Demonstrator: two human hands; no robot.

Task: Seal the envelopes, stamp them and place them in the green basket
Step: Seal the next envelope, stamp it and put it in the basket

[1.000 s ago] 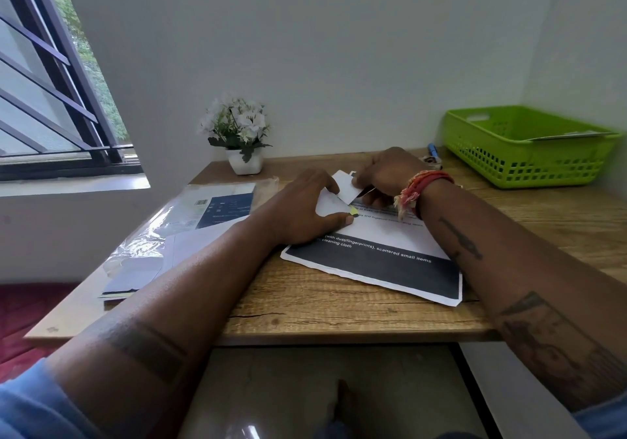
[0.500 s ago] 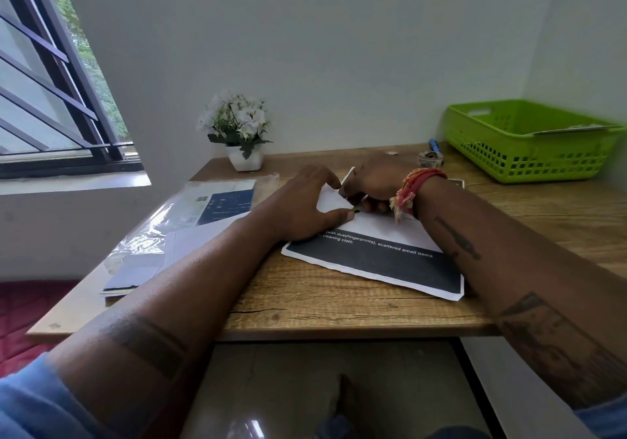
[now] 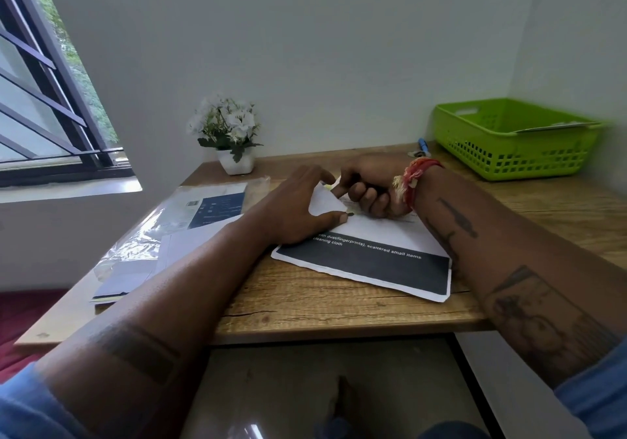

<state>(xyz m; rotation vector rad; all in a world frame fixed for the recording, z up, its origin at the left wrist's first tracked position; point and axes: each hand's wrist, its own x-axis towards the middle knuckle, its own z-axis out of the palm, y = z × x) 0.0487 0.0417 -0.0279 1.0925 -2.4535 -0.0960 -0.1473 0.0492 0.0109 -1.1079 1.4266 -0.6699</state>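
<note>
Down on the white envelope (image 3: 326,201), the left hand (image 3: 298,206) presses with fingers spread, while the right hand (image 3: 369,186) curls beside it; whether it grips anything, I cannot tell. Well right of the envelope sits the green basket (image 3: 509,157).

Two hands work at the desk, a left hand (image 3: 298,208) and a right hand (image 3: 369,187); one white envelope (image 3: 325,203) lies between them; one printed sheet (image 3: 373,262) sits underneath; one green basket (image 3: 509,157); one flower pot (image 3: 235,162); one plastic-wrapped stack of papers (image 3: 163,238); one wooden desk (image 3: 305,306); one window (image 3: 40,99).
</note>
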